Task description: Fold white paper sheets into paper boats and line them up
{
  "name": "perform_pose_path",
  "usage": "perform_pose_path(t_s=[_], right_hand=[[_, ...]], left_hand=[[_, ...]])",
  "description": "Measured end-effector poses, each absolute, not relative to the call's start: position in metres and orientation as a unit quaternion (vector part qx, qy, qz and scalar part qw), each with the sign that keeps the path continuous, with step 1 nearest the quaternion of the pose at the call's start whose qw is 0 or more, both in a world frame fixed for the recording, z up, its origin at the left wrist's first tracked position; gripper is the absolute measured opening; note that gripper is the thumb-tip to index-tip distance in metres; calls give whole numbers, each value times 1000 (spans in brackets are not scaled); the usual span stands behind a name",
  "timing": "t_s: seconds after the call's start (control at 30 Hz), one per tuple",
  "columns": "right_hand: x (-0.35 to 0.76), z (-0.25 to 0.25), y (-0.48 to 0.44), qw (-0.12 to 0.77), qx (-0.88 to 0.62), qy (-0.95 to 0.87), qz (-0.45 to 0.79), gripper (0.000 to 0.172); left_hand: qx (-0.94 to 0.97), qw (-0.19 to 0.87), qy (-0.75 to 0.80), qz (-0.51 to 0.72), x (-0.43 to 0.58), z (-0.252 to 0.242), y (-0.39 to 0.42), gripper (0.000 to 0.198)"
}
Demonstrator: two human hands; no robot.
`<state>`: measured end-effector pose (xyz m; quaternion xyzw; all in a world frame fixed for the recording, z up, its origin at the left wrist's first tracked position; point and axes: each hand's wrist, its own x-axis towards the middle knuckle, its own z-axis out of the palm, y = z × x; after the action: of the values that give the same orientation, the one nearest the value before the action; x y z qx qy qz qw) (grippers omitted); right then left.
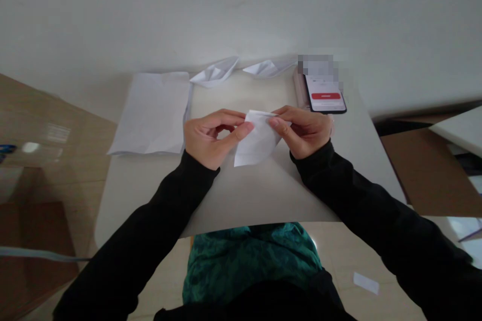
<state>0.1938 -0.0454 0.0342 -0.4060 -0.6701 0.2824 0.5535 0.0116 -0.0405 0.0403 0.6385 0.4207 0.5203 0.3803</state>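
A small folded piece of white paper (256, 143) is held up over the middle of the table. My left hand (214, 138) pinches its upper left edge between thumb and fingers. At the upper right edge, my right hand (303, 129) grips the same paper, thumb in front and fingers behind. The lower part of the paper hangs free. Behind my hands, near the wall, lie two folded paper boats, a left one (216, 72) and a right one (268, 67).
A stack of white paper (154, 113) lies on the left of the white table (241, 200). At the back right a phone (326, 95) with a lit screen rests against something pale. Cardboard (433, 170) stands right of the table, and a wall (241, 10) runs behind it.
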Motion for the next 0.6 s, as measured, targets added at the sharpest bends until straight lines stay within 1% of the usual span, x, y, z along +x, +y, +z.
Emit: perform_pose_path(t_s=[0.1,0.27,0.43,0.6], right_hand=[[191,32,-46,569,-399,-657,292,22],[185,29,-51,594,-393,-625,319,23],[182,32,-56,587,-409,-612,336,27],[182,35,-59,585,-416,-612,331,24]], left_hand=[[639,372,424,522,13,40,-43,7],[629,386,416,532,16,37,-48,9],[611,390,415,550,19,36,-50,10],[591,378,441,560,23,36,-52,17]])
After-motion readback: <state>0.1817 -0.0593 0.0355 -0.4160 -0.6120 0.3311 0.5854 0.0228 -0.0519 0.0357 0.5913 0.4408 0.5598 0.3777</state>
